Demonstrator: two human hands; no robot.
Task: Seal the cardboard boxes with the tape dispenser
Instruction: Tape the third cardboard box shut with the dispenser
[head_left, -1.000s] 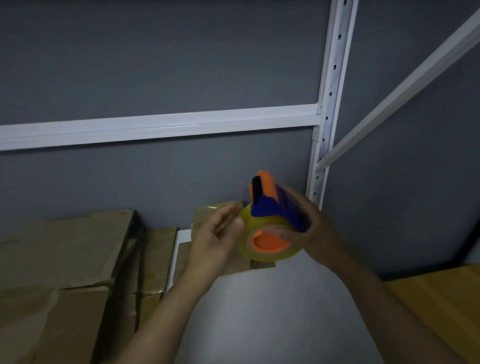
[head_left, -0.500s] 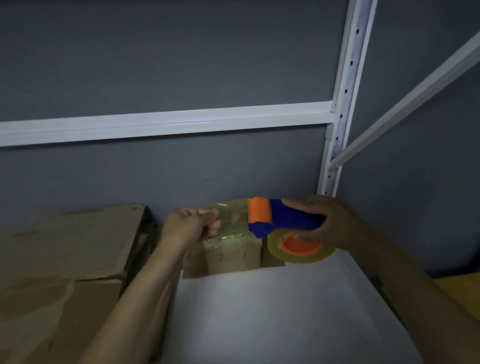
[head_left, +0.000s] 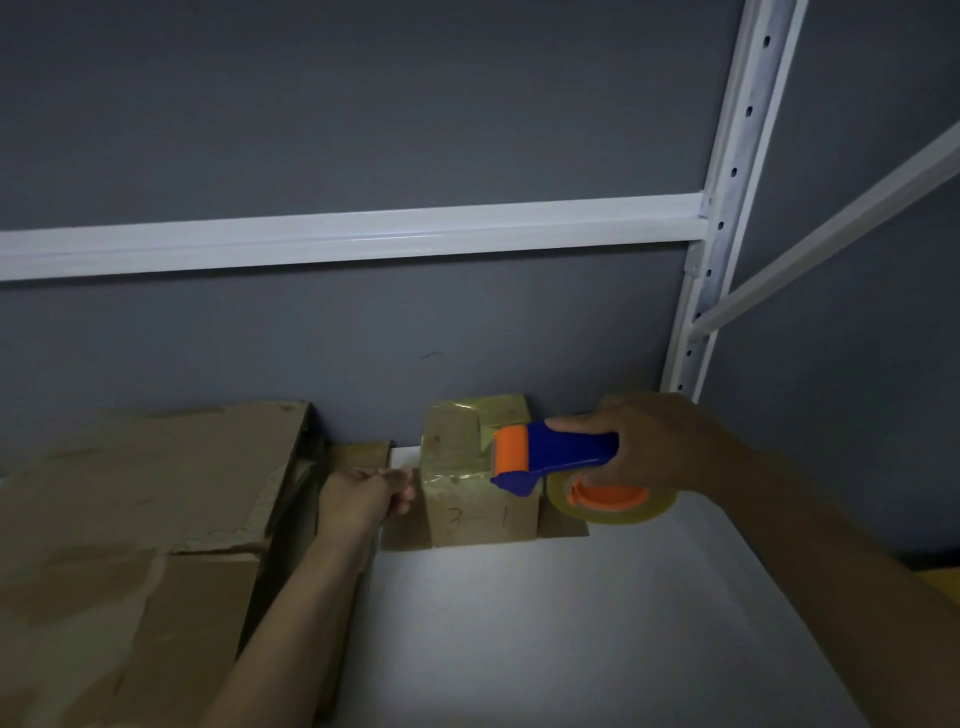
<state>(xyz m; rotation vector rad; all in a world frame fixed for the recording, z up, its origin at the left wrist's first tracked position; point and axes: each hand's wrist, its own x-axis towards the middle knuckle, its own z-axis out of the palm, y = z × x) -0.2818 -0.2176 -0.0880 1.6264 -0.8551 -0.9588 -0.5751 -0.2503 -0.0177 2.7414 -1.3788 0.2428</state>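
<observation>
My right hand (head_left: 660, 441) grips a blue and orange tape dispenser (head_left: 550, 460) by its handle, with a clear tape roll (head_left: 613, 506) under it. A strip of clear tape (head_left: 454, 452) stretches from the dispenser leftward to my left hand (head_left: 363, 496), which pinches its free end. Behind the strip, a small cardboard box (head_left: 478, 512) marked "3-1" stands on the white shelf (head_left: 545, 634) against the grey wall, partly wrapped in tape.
A large worn cardboard box (head_left: 130, 519) fills the left side, with flattened cardboard (head_left: 358, 452) behind it. A white rack upright (head_left: 727, 208) and crossbeam (head_left: 337, 241) frame the back. A wooden surface (head_left: 940, 577) shows at the right edge.
The dispenser turned to lie level and moved right, while my left hand drew the tape end out to the left and lower. The strip between them has grown longer.
</observation>
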